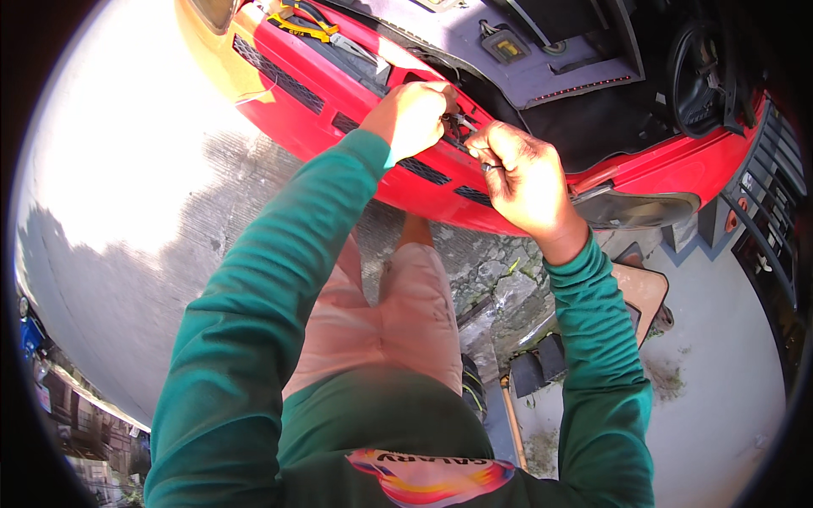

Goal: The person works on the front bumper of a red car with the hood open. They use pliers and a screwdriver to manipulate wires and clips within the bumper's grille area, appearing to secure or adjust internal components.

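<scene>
My left hand [415, 117] curls at an opening in the red front panel of a vehicle [279, 123], beside a small dark metal fitting [457, 123]. Its fingertips are partly hidden, so I cannot tell what they grip. Just right of the fitting, my right hand [517, 178] is closed, thumb and index finger pinched round something small and dark that I cannot make out. Yellow-and-black long-nose pliers [309, 30] lie on the panel up and to the left. Black mesh grilles [423, 169] run along the red panel below my hands.
Behind the panel are a grey-purple inner panel [584, 46] and a black steering wheel [677, 76]. Below lies cracked concrete [212, 195]. Black railings [766, 195] stand at the right. A tan board [644, 296] and a wooden-handled tool [512, 423] lie lower right.
</scene>
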A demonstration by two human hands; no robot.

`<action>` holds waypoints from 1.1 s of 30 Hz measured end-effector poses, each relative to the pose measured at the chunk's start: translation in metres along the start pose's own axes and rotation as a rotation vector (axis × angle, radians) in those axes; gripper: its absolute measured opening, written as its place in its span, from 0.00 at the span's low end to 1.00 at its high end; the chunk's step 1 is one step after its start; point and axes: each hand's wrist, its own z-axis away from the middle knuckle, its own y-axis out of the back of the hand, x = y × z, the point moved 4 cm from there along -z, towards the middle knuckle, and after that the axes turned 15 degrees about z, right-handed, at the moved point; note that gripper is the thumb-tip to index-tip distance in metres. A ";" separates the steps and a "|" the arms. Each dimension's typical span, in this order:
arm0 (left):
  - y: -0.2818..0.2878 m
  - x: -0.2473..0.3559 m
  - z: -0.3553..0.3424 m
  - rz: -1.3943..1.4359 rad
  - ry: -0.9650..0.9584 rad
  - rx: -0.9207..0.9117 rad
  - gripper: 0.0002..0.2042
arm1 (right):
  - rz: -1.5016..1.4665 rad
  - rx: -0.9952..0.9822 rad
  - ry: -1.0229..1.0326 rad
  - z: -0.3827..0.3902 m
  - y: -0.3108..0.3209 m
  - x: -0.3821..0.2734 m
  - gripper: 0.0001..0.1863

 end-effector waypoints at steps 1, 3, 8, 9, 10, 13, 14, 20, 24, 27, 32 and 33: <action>0.000 0.002 0.000 -0.036 0.039 -0.025 0.11 | -0.022 -0.019 -0.028 0.010 -0.002 0.003 0.14; 0.001 0.005 -0.003 -0.029 0.132 -0.070 0.12 | 0.004 -0.002 -0.012 0.029 -0.003 0.008 0.14; 0.003 0.006 -0.002 0.010 0.118 -0.076 0.13 | 0.114 0.068 -0.013 0.053 -0.009 0.006 0.09; 0.003 0.007 -0.003 0.008 0.130 -0.084 0.13 | 0.120 0.075 -0.011 0.055 -0.010 0.006 0.09; 0.003 0.007 -0.003 0.001 0.097 -0.061 0.13 | 0.125 0.083 -0.008 0.056 -0.010 0.006 0.09; 0.001 0.003 0.000 -0.011 0.066 -0.044 0.12 | -0.136 0.102 -0.083 0.035 -0.015 0.003 0.09; 0.001 0.002 0.000 -0.011 0.096 -0.070 0.13 | -0.175 0.103 -0.091 0.022 -0.012 0.000 0.08; 0.002 0.004 0.000 0.141 0.216 0.024 0.16 | -0.056 0.049 -0.014 -0.043 -0.009 0.000 0.04; 0.007 0.000 0.000 0.108 0.257 0.044 0.10 | -0.064 -0.065 -0.082 -0.063 -0.008 0.006 0.03; 0.009 0.003 -0.004 0.029 0.195 -0.079 0.11 | 0.031 -0.031 -0.043 -0.075 -0.001 0.014 0.01; 0.017 -0.001 -0.011 0.094 0.325 -0.178 0.11 | -0.023 -0.082 0.015 -0.080 0.001 0.018 0.01; 0.017 -0.002 -0.013 0.053 0.342 -0.187 0.10 | -0.015 -0.093 0.020 -0.077 0.002 0.017 0.01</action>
